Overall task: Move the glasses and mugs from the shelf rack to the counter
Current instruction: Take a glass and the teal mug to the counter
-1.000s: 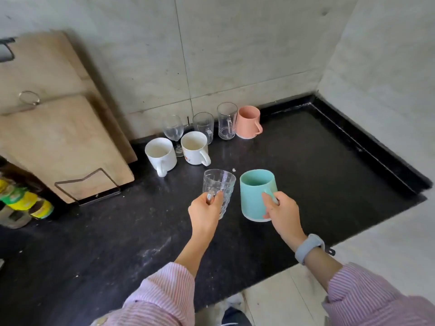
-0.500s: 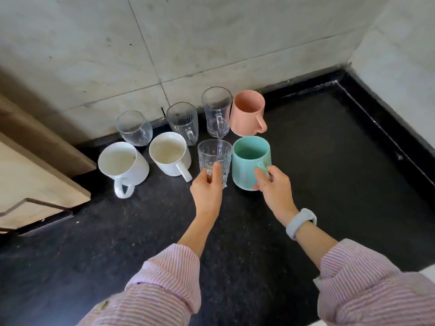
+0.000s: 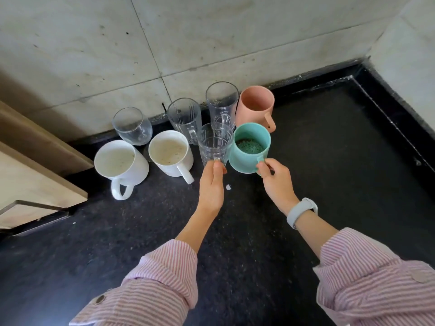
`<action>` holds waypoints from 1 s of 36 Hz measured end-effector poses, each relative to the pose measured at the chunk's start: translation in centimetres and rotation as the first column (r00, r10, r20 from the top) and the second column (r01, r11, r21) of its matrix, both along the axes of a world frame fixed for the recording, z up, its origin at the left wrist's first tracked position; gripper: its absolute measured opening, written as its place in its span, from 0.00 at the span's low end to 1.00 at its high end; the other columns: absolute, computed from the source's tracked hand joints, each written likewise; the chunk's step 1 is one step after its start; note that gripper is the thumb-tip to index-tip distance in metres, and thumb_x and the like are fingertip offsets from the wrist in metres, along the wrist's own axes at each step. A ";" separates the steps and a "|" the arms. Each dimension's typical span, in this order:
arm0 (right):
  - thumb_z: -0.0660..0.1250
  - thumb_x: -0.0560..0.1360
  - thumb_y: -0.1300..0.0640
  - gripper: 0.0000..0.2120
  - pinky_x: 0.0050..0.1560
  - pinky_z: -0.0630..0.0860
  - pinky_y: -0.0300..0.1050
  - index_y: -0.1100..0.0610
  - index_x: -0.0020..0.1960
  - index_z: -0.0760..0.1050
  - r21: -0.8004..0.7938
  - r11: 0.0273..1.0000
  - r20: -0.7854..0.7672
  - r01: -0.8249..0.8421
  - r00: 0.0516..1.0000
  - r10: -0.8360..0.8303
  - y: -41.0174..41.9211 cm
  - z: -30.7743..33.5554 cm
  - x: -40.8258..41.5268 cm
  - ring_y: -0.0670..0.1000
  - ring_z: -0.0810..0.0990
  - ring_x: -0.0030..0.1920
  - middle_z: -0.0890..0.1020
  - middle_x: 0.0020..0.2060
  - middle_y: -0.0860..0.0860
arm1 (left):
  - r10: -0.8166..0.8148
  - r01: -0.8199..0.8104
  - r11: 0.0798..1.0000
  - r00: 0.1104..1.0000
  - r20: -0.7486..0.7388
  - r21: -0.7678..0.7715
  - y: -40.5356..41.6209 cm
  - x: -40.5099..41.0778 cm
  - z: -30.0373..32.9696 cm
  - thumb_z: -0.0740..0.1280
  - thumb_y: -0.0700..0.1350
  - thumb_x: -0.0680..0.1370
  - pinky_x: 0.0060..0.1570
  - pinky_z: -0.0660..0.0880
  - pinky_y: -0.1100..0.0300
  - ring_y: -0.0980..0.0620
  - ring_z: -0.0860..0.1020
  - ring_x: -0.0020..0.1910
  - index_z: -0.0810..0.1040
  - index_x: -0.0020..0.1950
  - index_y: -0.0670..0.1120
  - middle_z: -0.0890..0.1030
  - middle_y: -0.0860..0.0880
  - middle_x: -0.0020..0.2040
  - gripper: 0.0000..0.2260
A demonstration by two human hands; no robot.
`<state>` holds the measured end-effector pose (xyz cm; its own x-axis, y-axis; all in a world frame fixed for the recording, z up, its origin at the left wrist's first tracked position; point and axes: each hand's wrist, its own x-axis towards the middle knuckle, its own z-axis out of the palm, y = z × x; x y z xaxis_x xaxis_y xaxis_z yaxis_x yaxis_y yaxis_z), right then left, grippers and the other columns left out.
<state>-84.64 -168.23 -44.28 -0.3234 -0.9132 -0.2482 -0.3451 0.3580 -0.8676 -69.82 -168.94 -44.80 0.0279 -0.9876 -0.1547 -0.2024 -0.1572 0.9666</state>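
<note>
My left hand (image 3: 211,184) grips the near side of a clear faceted glass (image 3: 214,142) that stands on the black counter (image 3: 329,161). Just right of it, my right hand (image 3: 274,177) pinches the handle of a teal mug (image 3: 250,149), which touches the glass. Behind them stand a pink mug (image 3: 255,107), a clear glass mug (image 3: 221,102), a ribbed glass mug (image 3: 184,118) and a round stemless glass (image 3: 131,125). Two white mugs (image 3: 120,163) (image 3: 170,152) sit to the left. The shelf rack is out of view.
Wooden cutting boards (image 3: 35,184) lean in a metal holder at the left edge. Tiled walls (image 3: 188,43) meet at the corner behind and to the right. A small white crumb (image 3: 228,187) lies between my hands.
Both hands carried the faceted glass and teal mug forward toward the wall; they now stand on the counter in line with the white mugs. My view has moved closer.
</note>
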 end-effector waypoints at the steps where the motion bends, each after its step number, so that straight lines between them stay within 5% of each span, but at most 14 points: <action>1: 0.61 0.77 0.59 0.10 0.54 0.73 0.54 0.65 0.49 0.76 0.005 1.000 -0.015 -0.004 1.000 0.004 0.0 0.0 -0.1 0.59 0.77 0.49 0.80 0.46 0.62 | -0.008 0.008 1.000 1.000 0.011 0.006 0.2 0.0 -0.2 0.51 0.44 0.82 0.45 0.66 0.69 0.56 0.70 0.42 0.72 0.44 0.43 0.73 0.51 0.41 0.13; 6: 0.61 0.77 0.56 0.12 0.52 0.70 0.46 0.63 0.53 0.77 0.037 0.999 -0.101 -0.035 0.994 0.038 0.3 0.3 -0.1 0.54 0.75 0.49 0.77 0.50 0.62 | -0.036 0.034 0.999 0.996 0.077 0.033 1.0 0.0 -0.9 0.52 0.45 0.82 0.52 0.66 0.66 0.55 0.73 0.51 0.72 0.59 0.42 0.76 0.48 0.53 0.13; 11: 0.58 0.78 0.56 0.12 0.49 0.71 0.51 0.63 0.55 0.74 0.090 0.987 -0.325 -0.131 0.933 0.153 0.8 1.3 0.1 0.60 0.76 0.48 0.75 0.51 0.61 | -0.071 0.067 0.997 0.957 0.282 0.025 0.5 0.2 -0.4 0.54 0.46 0.81 0.48 0.67 0.56 0.49 0.73 0.47 0.73 0.49 0.42 0.75 0.45 0.46 0.11; 14: 0.57 0.78 0.57 0.13 0.51 0.73 0.53 0.60 0.60 0.70 0.170 0.972 -0.389 -0.161 0.895 0.216 2.0 1.8 0.7 0.59 0.75 0.54 0.74 0.57 0.60 | -0.084 0.074 0.996 0.929 0.360 0.044 1.6 1.3 0.1 0.58 0.45 0.80 0.56 0.69 0.57 0.48 0.73 0.58 0.72 0.62 0.45 0.74 0.45 0.58 0.12; 19: 0.58 0.78 0.56 0.26 0.69 0.66 0.55 0.62 0.73 0.56 0.218 0.962 -0.544 -0.163 0.798 0.258 6.2 2.6 3.1 0.59 0.61 0.72 0.63 0.72 0.60 | -0.085 0.075 0.996 0.804 0.588 0.042 6.3 5.1 1.2 0.59 0.46 0.79 0.60 0.70 0.52 0.46 0.71 0.63 0.70 0.66 0.45 0.72 0.45 0.65 0.16; 23: 0.57 0.78 0.53 0.22 0.72 0.62 0.56 0.57 0.70 0.63 0.268 0.905 -0.542 -0.329 0.726 0.424 9.6 3.3 6.2 0.56 0.61 0.73 0.66 0.71 0.57 | -0.096 0.029 0.995 0.632 0.769 0.100 11.5 9.4 2.2 0.58 0.47 0.79 0.62 0.66 0.49 0.46 0.70 0.64 0.71 0.65 0.47 0.72 0.48 0.66 0.15; 29: 0.57 0.78 0.53 0.16 0.65 0.67 0.49 0.55 0.62 0.74 0.150 0.670 -0.560 -0.727 0.496 0.664 14.7 5.5 13.7 0.54 0.72 0.64 0.77 0.61 0.52 | 0.029 -0.207 0.974 0.511 0.859 0.090 21.9 16.9 4.7 0.57 0.48 0.79 0.65 0.60 0.52 0.49 0.69 0.65 0.71 0.65 0.49 0.74 0.50 0.65 0.15; 36: 0.54 0.78 0.53 0.16 0.61 0.68 0.49 0.53 0.61 0.73 0.105 0.211 -0.578 -0.972 0.113 0.808 27.2 7.8 24.2 0.53 0.73 0.62 0.78 0.59 0.50 | 0.232 -0.545 0.838 0.384 0.894 0.017 40.3 22.7 8.1 0.58 0.48 0.79 0.63 0.61 0.53 0.49 0.70 0.65 0.73 0.64 0.50 0.75 0.52 0.63 0.15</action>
<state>-60.45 -141.04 -36.50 0.7998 -0.5901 -0.1099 -0.5661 -0.6806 -0.4651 -47.16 -128.60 -36.68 0.6646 -0.7448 -0.0608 -0.7122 -0.6559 0.2500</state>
